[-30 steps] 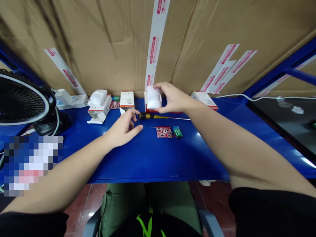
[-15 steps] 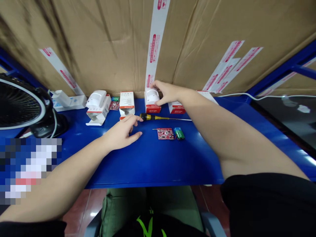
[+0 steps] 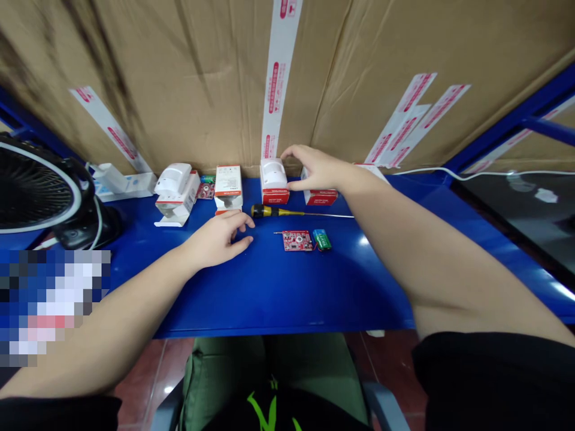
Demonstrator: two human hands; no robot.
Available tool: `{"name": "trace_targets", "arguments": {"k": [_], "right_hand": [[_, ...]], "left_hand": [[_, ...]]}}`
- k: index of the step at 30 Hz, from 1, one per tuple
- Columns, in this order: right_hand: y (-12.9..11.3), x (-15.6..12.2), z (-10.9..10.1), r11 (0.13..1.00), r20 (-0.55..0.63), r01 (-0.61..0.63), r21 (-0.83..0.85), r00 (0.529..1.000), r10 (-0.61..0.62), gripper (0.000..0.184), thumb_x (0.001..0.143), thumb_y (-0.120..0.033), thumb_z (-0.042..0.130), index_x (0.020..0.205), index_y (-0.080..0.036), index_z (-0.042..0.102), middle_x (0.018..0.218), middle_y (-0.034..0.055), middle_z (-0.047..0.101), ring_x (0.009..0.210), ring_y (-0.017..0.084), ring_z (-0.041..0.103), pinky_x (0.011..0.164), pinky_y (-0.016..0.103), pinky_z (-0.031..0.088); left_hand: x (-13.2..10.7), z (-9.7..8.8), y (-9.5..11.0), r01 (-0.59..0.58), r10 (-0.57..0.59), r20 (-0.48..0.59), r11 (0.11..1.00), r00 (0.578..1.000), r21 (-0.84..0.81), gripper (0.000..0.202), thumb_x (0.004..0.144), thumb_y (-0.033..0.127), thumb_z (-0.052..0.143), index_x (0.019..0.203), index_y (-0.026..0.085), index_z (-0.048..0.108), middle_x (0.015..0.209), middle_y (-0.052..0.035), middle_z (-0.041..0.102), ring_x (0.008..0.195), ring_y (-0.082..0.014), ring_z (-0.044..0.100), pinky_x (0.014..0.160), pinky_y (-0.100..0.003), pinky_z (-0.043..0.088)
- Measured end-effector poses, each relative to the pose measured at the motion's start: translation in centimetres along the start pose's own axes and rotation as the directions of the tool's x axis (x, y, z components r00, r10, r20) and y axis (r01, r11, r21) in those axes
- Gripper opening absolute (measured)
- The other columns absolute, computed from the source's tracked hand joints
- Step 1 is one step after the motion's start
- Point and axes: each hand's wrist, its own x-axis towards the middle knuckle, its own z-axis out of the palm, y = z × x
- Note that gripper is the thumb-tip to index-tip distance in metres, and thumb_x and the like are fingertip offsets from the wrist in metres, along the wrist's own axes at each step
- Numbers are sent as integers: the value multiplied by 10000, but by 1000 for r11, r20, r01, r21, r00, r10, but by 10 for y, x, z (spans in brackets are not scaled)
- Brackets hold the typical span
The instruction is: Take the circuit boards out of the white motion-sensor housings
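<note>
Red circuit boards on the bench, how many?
2: front board beside the green battery; back board between the sensor and box. More could be hidden.

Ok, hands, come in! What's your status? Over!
Right hand at white sensor. Left hand on table. Screwdriver lying between them. Over.

Two white plastic motion sensors [image 3: 273, 173] sit among four white-and-red cardboard boxes [image 3: 228, 187]. The blue metal tabletop [image 3: 314, 293] also carries two red circuit boards [image 3: 297, 240], two green battery packs [image 3: 321, 239] and one yellow-and-black screwdriver [image 3: 269, 210].
</note>
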Motion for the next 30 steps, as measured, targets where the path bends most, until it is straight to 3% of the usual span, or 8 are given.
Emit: {"name": "trace_targets", "arguments": {"k": [8,15,19,24,30], "right_hand": [[-3,24,14,991,47,-74,107,996,69,606,669,-279,886,1192,-273,580,1228,74,713,1150,367,692,1043,581,577],[-1,29,14,994,74,-111,17,991,109,499,636,-254,902,964,-273,526,1071,34,656,1020,316,648,929,527,572],[-5,28,13,981,81,-162,104,985,154,526,650,-268,912,995,-272,515,1019,26,649,969,301,641,880,506,569],[-30,45,22,989,9,-68,134,998,67,590,654,-251,940,1109,-263,564,1138,47,661,1090,332,638,967,519,543],[-77,86,46,998,55,-1,65,998,-3,638,665,-211,942,1159,-259,542,1185,54,673,1086,318,653,928,457,522]], "left_hand": [[0,3,-5,-39,40,86,999,996,-6,152,952,292,633,1067,212,690,814,13,655,627,-139,585,649,-289,523],[0,2,-6,-63,61,125,998,990,16,136,951,256,645,1064,211,705,843,3,672,641,-146,603,681,-304,546],[0,2,-5,-78,73,138,997,988,26,136,948,243,645,1065,207,703,849,3,672,644,-148,607,681,-303,536],[-1,2,-4,-80,74,154,996,985,33,136,945,237,646,1062,206,708,852,1,676,660,-150,621,676,-294,527],[-2,1,-2,-98,89,182,994,979,43,140,941,235,643,1054,210,722,843,-10,686,745,-190,678,728,-324,547]]}}
